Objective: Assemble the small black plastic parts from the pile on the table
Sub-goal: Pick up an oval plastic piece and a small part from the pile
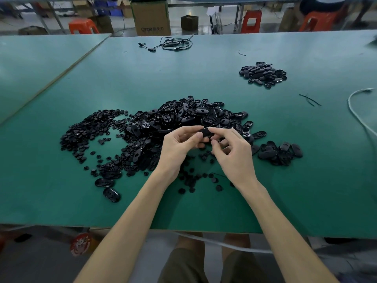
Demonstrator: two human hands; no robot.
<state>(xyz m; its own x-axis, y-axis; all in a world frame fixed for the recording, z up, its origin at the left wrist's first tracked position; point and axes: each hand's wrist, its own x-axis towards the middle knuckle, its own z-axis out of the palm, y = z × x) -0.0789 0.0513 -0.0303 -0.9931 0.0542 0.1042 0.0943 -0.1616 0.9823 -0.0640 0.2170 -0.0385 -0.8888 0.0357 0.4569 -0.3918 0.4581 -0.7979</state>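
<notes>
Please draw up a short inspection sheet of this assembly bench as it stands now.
Surface: green table, bare near edge.
Job's things: main pile of oval shells; round discs on its left; far pile; small group on the right.
Clutter: loose black strips.
Hands: left hand and right hand pinch one black part.
Cables: black cable; white cable.
Surroundings: cardboard box, red stools.

held part [206,132]: mostly hidden by fingers | forearms: cut off below
</notes>
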